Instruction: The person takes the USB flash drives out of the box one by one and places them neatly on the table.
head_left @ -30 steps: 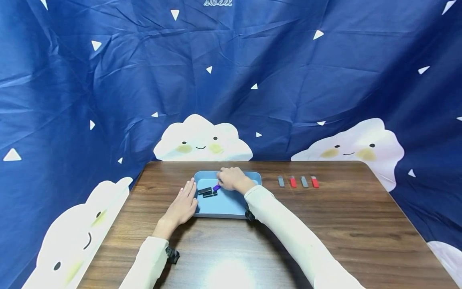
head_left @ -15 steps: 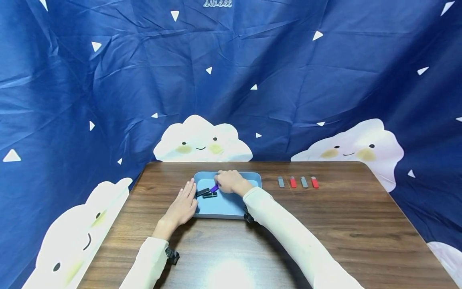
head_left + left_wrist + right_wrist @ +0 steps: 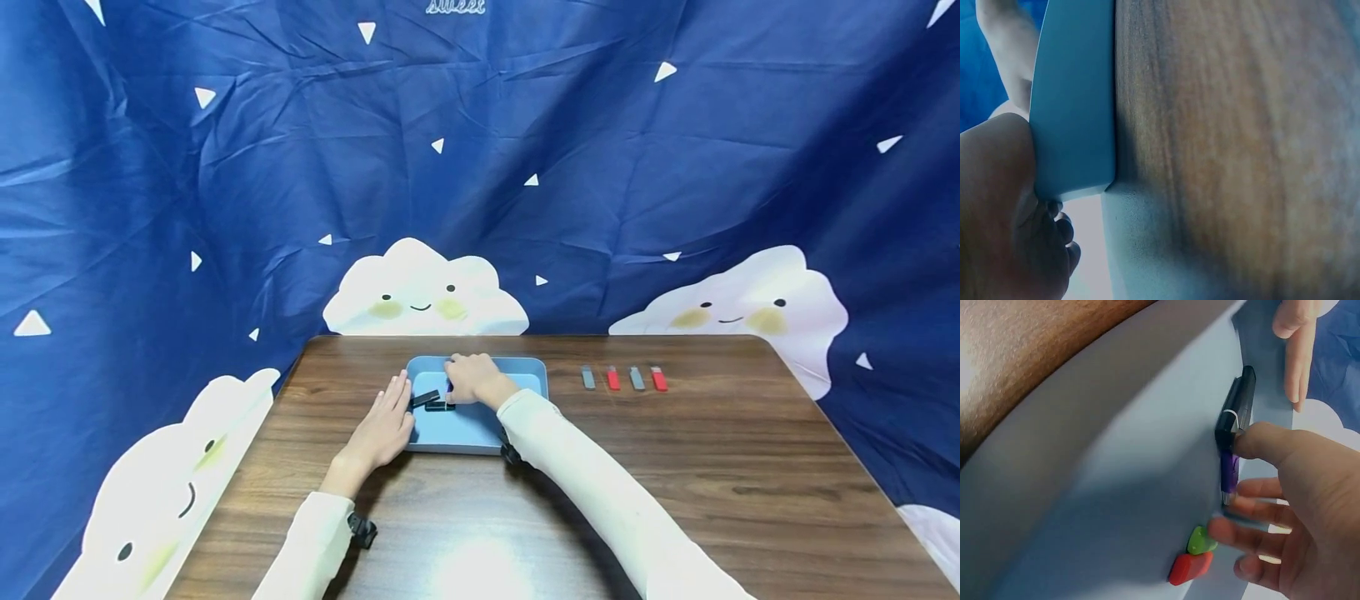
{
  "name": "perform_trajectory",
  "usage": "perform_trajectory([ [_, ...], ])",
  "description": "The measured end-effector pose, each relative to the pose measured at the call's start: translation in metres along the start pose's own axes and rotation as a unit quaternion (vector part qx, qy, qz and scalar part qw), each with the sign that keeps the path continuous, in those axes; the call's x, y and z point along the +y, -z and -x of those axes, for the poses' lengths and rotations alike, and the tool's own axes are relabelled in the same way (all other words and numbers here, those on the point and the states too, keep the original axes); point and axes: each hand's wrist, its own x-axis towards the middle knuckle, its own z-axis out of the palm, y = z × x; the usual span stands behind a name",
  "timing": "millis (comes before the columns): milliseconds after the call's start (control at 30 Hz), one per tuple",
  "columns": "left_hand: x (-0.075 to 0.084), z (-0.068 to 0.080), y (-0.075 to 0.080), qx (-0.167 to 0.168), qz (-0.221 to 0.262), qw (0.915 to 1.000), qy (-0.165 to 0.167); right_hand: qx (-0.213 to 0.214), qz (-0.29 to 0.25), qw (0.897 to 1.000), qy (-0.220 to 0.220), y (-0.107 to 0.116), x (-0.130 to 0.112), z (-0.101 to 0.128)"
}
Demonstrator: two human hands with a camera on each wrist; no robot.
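A shallow blue tray [image 3: 465,429] stands on the table. My left hand [image 3: 381,427] lies along its left wall, fingers extended; the left wrist view shows the thumb side against the tray wall [image 3: 1075,100]. Inside the tray, my right hand [image 3: 472,380] holds a purple USB stick [image 3: 1229,470] at its ends between thumb and fingertips. Two black USB sticks [image 3: 1235,409] lie beside the thumb, near the left wall. Closer to the other fingertips are a green piece [image 3: 1201,540] and a red piece [image 3: 1190,569], both hidden by the hand in the head view.
To the right of the tray, a grey USB stick [image 3: 588,377], a red one [image 3: 613,378], another grey one [image 3: 637,378] and another red one [image 3: 659,378] form a row on the wooden table [image 3: 712,467]. Behind the table hangs a blue cloth [image 3: 480,167] with clouds.
My right hand has shifted slightly left within the tray. The purple stick has moved left and turned from slanted to nearly upright in the head view. My left hand has stayed put.
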Motion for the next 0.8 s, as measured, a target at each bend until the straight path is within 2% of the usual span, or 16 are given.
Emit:
perform_trajectory([
  [467,0.001,0.002,-0.001,0.001,0.002,1.0000,0.000,-0.001,-0.065,0.997,0.032,0.000,0.008,0.008],
  [800,0.000,0.000,-0.002,0.007,-0.004,1.0000,0.000,-0.011,-0.051,0.998,0.043,0.000,0.011,0.009],
])
